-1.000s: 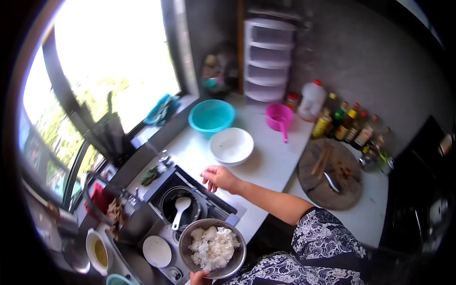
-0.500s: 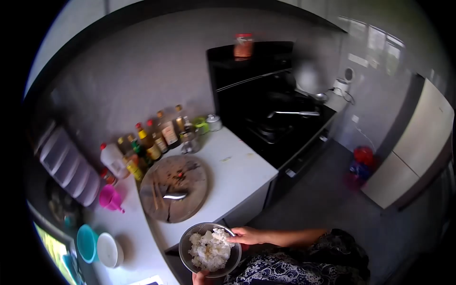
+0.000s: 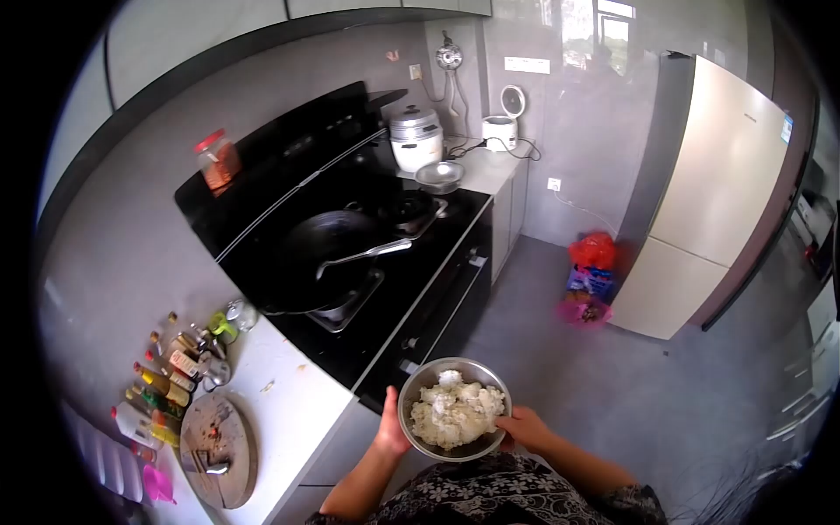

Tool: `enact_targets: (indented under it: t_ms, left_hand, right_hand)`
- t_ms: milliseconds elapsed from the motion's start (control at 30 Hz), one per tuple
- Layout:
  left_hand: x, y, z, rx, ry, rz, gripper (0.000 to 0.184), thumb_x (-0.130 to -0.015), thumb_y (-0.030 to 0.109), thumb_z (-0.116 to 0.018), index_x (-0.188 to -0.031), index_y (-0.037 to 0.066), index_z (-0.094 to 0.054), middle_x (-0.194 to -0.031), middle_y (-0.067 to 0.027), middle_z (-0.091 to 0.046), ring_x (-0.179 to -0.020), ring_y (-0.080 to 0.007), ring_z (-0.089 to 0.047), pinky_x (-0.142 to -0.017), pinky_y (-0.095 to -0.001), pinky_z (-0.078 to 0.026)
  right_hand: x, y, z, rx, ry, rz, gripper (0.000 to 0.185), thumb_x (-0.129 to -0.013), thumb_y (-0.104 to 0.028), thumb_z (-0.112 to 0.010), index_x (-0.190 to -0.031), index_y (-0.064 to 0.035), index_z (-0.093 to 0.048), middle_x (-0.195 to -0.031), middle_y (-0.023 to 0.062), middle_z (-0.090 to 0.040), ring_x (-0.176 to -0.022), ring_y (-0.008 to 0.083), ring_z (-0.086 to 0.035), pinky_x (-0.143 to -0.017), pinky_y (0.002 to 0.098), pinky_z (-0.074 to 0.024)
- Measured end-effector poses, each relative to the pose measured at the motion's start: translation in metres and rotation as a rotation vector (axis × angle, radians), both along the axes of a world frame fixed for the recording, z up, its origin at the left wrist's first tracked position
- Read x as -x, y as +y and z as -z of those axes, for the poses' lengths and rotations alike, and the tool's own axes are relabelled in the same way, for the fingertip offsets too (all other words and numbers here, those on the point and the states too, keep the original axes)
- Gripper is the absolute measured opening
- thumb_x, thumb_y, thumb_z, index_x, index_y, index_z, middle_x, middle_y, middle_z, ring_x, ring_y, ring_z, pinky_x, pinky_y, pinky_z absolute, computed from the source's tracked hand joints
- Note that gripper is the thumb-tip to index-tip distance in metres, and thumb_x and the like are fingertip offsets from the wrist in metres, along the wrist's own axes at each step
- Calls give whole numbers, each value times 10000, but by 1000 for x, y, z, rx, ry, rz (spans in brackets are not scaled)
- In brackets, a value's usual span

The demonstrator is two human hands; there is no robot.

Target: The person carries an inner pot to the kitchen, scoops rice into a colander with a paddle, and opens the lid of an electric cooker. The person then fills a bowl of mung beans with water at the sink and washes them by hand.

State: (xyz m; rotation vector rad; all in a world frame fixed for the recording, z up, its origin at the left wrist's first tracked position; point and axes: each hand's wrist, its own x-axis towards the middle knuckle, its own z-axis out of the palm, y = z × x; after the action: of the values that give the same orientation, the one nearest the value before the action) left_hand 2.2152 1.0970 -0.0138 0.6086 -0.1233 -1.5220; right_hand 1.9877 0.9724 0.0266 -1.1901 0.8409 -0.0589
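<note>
A steel bowl (image 3: 409,391) is held level in front of my body, between both hands. Clumped cooked white rice (image 3: 455,411) fills much of it. My left hand (image 3: 391,427) presses against the bowl's left side, its fingers partly hidden behind the wall. On the right, my right hand (image 3: 523,429) grips the rim, thumb at the edge near the rice and the other fingers underneath. Ahead on the stove, a dark wok (image 3: 306,249) has a metal spatula (image 3: 372,255) lying across it.
A round chopping board (image 3: 241,455) with a cleaver lies on the white counter (image 3: 289,407), beside several sauce bottles (image 3: 166,381). A rice cooker (image 3: 416,144) and a metal dish (image 3: 440,178) stand past the stove. Bags (image 3: 592,252) rest on the floor near the fridge (image 3: 713,175).
My view has swung right, toward the stove and fridge. The bowl has come with me, and my left hand has moved from its near edge to its left side.
</note>
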Motion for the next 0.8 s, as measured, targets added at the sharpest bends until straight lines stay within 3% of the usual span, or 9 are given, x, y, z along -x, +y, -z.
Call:
enact_targets:
  t_ms: [33,67,100,233,433,500,567,667,800]
  left_hand:
    - [7,-34,3,-2,-3,24,833,-825,694,-274,-1352,52,-330,-1371,-162,-364,-1257,-331,-349,-1034,-475,-295]
    - [15,-69,13,64,323,101,712,-881,574,-315,-1360,47,-298,-1357,-184,-369,-1217,-345,-407,-992,-494,-370]
    - [26,-97,-3,99,285,199,623,-909,476,-348,-1339,26,-320,-1318,-179,-420,-1181,-321,-455,-980,-439,-407]
    - [52,-194,41,284,427,398,489,-958,344,-292,-1354,57,-277,-1359,-160,-364,-1220,-285,-418,-1005,-406,-391]
    - [50,-334,32,278,577,411,515,-943,421,-282,-1328,82,-342,-1348,-132,-391,-1223,-292,-410,-1019,-431,-351]
    - [32,-382,36,228,501,442,533,-933,446,-289,-1315,81,-368,-1320,-121,-430,-1191,-284,-441,-1015,-440,-342]
    - [5,-443,36,245,380,446,502,-937,419,-325,-1313,91,-379,-1311,-101,-445,-1162,-254,-473,-962,-413,-408]
    - [-39,-518,62,77,-28,470,427,-943,350,-386,-1265,74,-433,-1241,-96,-514,-1084,-211,-537,-815,-348,-508]
    - [-103,-584,62,55,-163,475,426,-966,328,-319,-1215,17,-469,-1202,-113,-541,-1064,-233,-543,-901,-359,-442]
  right_hand:
    - [8,-18,-1,-6,-9,21,211,-851,-165,-508,-933,20,-568,-696,94,-619,-523,163,-590,-461,253,-471]
    - [18,-33,2,34,-15,58,198,-842,-141,-503,-895,39,-565,-652,106,-609,-505,184,-586,-442,268,-464]
    - [23,-48,3,33,-5,60,198,-842,-141,-503,-895,39,-565,-652,106,-609,-505,184,-586,-442,268,-464]
    - [33,-100,12,-54,-25,343,193,-827,-110,-489,-916,52,-544,-660,144,-604,-485,228,-584,-411,302,-464]
    - [2,-240,20,-27,-83,508,215,-813,-110,-489,-940,59,-528,-674,162,-603,-465,252,-586,-381,318,-465]
    - [-19,-295,27,23,-80,511,218,-812,-112,-489,-940,61,-527,-674,164,-603,-459,251,-585,-376,317,-464]
    - [-45,-362,27,53,-114,464,221,-810,-111,-488,-938,64,-528,-673,167,-601,-451,249,-581,-368,315,-459]
    - [-84,-457,18,93,-103,456,222,-811,-110,-485,-931,71,-532,-673,169,-600,-447,250,-578,-365,317,-459]
    - [-140,-569,2,111,-108,415,203,-821,-120,-472,-894,51,-554,-660,149,-603,-449,232,-572,-384,313,-459]
